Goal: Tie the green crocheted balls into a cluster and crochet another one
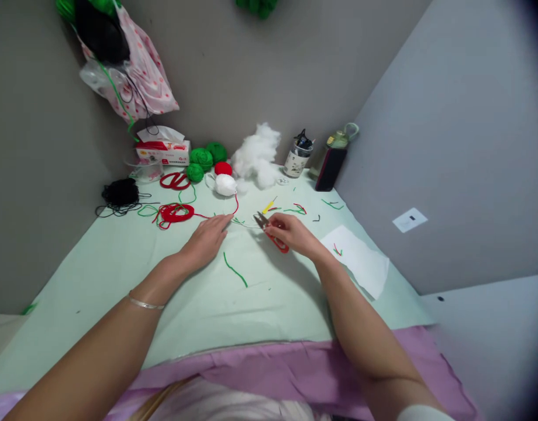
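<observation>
My right hand (292,233) is closed round a pair of small red-handled snips (269,229), blades pointing left. My left hand (207,238) lies low over the pale green cloth (120,275), fingers together, pinching a thin strand near its fingertips; whether this is the red yarn strand (236,204) or a pale thread I cannot tell. That red strand runs from the fingertips up toward a white yarn ball (226,185). A coil of red yarn (176,213) lies left of my left hand. A loose green yarn piece (234,270) lies between my forearms.
Green yarn balls (202,158), a red ball (223,168), white stuffing (257,155), a tissue box (162,151), a jar (296,159) and a bottle (335,156) line the back. Black yarn (120,193) is at the left, white paper (357,258) at the right. Walls close in on both sides.
</observation>
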Action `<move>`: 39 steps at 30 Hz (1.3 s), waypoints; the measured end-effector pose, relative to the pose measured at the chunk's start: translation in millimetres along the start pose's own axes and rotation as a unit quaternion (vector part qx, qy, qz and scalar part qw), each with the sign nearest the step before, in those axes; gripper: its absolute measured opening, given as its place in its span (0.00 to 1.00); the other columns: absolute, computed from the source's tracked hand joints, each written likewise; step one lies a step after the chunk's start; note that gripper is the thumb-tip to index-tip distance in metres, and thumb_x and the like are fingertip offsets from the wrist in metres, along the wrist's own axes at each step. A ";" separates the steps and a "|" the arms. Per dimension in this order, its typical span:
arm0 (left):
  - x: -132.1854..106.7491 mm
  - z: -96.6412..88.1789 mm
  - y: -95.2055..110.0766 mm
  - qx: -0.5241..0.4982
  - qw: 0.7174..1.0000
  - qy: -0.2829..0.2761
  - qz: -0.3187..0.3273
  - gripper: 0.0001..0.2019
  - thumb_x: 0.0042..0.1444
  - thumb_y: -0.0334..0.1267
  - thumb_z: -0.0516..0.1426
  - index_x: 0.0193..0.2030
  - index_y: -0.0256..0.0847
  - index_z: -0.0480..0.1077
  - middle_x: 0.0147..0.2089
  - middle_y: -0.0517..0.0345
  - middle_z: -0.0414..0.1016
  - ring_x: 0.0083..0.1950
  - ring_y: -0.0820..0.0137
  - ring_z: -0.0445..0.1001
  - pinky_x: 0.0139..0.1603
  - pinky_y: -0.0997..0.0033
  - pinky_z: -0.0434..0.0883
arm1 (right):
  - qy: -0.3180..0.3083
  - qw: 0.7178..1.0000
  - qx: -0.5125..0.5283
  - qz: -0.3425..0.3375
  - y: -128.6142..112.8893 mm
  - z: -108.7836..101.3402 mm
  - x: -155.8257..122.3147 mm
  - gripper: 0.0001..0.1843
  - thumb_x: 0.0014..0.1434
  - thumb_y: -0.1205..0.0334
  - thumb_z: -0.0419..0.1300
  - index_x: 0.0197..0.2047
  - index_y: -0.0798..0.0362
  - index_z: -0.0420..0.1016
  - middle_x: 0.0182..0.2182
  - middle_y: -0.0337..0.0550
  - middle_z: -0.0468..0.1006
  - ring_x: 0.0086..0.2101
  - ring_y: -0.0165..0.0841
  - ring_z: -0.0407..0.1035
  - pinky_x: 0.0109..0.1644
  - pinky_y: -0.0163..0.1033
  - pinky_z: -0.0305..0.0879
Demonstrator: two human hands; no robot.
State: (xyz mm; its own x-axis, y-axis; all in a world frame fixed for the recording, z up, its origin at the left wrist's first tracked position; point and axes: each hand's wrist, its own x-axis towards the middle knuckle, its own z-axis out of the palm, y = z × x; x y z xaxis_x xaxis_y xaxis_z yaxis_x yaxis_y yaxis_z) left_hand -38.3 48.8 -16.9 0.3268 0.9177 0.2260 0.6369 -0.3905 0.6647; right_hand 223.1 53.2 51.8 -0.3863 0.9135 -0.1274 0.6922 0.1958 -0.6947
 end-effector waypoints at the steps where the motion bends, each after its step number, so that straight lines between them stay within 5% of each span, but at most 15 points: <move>1: 1.7 -0.4 -3.7 0.017 1.000 0.004 0.000 0.24 0.67 0.36 0.48 0.67 0.38 0.67 0.66 0.41 0.73 0.70 0.51 0.65 0.72 0.42 0.58 | -0.029 0.999 0.015 -0.018 -9.3 9.0 -2.1 0.09 0.68 0.57 0.55 0.43 0.52 0.71 0.27 0.36 0.74 0.26 0.29 0.68 0.32 0.34 0.62; 4: 5.7 -4.7 -10.5 0.058 0.998 0.017 -0.006 0.19 0.65 0.38 0.51 0.60 0.40 0.73 0.55 0.41 0.77 0.59 0.48 0.68 0.64 0.42 0.63 | -0.203 0.976 0.032 -0.069 -33.4 35.8 -8.0 0.08 0.64 0.56 0.63 0.42 0.51 0.76 0.26 0.33 0.76 0.25 0.27 0.68 0.31 0.32 0.62; 6: 6.7 -8.3 -12.1 0.073 0.997 0.024 -0.012 0.12 0.63 0.39 0.54 0.50 0.42 0.76 0.47 0.45 0.76 0.54 0.49 0.68 0.59 0.44 0.65 | -0.258 0.965 -0.001 -0.055 -36.3 41.6 -8.3 0.06 0.59 0.59 0.68 0.39 0.50 0.78 0.24 0.31 0.75 0.24 0.25 0.66 0.32 0.31 0.61; 10: 4.0 -15.4 -10.0 0.068 0.997 0.025 -0.023 0.06 0.60 0.39 0.58 0.33 0.44 0.74 0.38 0.50 0.73 0.47 0.53 0.68 0.54 0.50 0.66 | -0.117 0.991 -0.054 0.046 -1.1 4.4 -4.4 0.02 0.60 0.68 0.64 0.35 0.53 0.75 0.21 0.33 0.73 0.21 0.26 0.63 0.31 0.34 0.58; 14: -1.5 -21.0 0.8 0.032 0.999 0.021 -0.024 0.07 0.61 0.40 0.57 0.33 0.45 0.74 0.37 0.53 0.75 0.45 0.56 0.69 0.49 0.56 0.66 | 0.041 0.988 -0.085 0.124 36.7 -47.2 -6.7 0.09 0.63 0.66 0.58 0.30 0.53 0.70 0.15 0.36 0.67 0.18 0.29 0.60 0.29 0.39 0.55; 17: -4.6 -19.7 10.7 -0.001 1.000 0.010 -0.022 0.08 0.64 0.42 0.54 0.37 0.46 0.73 0.36 0.58 0.77 0.40 0.62 0.72 0.43 0.63 0.67 | 0.107 0.989 -0.060 0.087 31.5 -41.5 -3.0 0.06 0.65 0.62 0.55 0.39 0.54 0.71 0.25 0.41 0.75 0.24 0.30 0.65 0.31 0.37 0.59; 20: -5.9 -14.4 15.6 -0.013 1.000 -0.010 -0.015 0.09 0.65 0.42 0.53 0.38 0.46 0.73 0.37 0.60 0.78 0.39 0.64 0.74 0.42 0.65 0.67 | 0.082 0.996 -0.015 0.017 7.5 1.7 8.0 0.13 0.68 0.56 0.54 0.52 0.52 0.70 0.35 0.41 0.79 0.28 0.30 0.69 0.33 0.35 0.63; 23: -6.1 -11.8 13.8 -0.005 1.000 -0.025 -0.015 0.08 0.64 0.43 0.55 0.38 0.47 0.74 0.40 0.59 0.79 0.43 0.62 0.76 0.44 0.64 0.67 | 0.034 0.999 -0.005 -0.018 -10.4 44.0 18.1 0.12 0.66 0.57 0.59 0.50 0.52 0.73 0.34 0.38 0.79 0.29 0.29 0.69 0.35 0.34 0.63; 25: -6.2 -13.5 10.3 0.003 0.999 -0.028 -0.030 0.06 0.62 0.44 0.57 0.40 0.47 0.73 0.38 0.59 0.79 0.40 0.62 0.76 0.40 0.65 0.67 | 0.010 1.000 -0.016 -0.020 -11.6 54.6 20.9 0.09 0.63 0.60 0.62 0.46 0.51 0.75 0.32 0.37 0.79 0.28 0.28 0.68 0.37 0.34 0.62; 29: -6.7 -19.2 3.1 0.017 0.998 -0.039 -0.044 0.04 0.60 0.42 0.59 0.40 0.47 0.70 0.33 0.61 0.77 0.34 0.63 0.74 0.34 0.66 0.66 | 0.022 0.998 -0.057 0.029 7.8 29.8 17.4 0.04 0.62 0.65 0.62 0.42 0.52 0.75 0.27 0.36 0.77 0.25 0.28 0.65 0.36 0.34 0.60; 33: -6.7 -16.7 1.4 0.039 0.999 -0.025 -0.015 0.07 0.63 0.40 0.55 0.44 0.45 0.74 0.43 0.53 0.80 0.44 0.58 0.76 0.44 0.59 0.71 | 0.027 0.993 -0.083 0.076 26.1 -4.4 10.8 0.03 0.64 0.66 0.58 0.39 0.54 0.74 0.24 0.37 0.73 0.23 0.29 0.65 0.33 0.35 0.59; 39: -3.3 -0.1 6.5 0.049 0.997 0.012 0.060 0.18 0.68 0.37 0.50 0.60 0.43 0.71 0.60 0.45 0.76 0.64 0.53 0.69 0.66 0.46 0.66 | -0.088 0.994 -0.071 0.013 5.6 7.2 2.2 0.05 0.64 0.66 0.59 0.42 0.53 0.76 0.26 0.36 0.75 0.24 0.28 0.66 0.32 0.33 0.59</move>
State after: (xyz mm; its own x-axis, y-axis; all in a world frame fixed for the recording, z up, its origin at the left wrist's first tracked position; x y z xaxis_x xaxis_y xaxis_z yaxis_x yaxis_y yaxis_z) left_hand -35.3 43.2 -13.3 0.3893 0.8649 0.3168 0.6597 -0.5018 0.5594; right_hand 221.8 53.7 42.5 -0.4592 0.8448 -0.2748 0.7773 0.2324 -0.5847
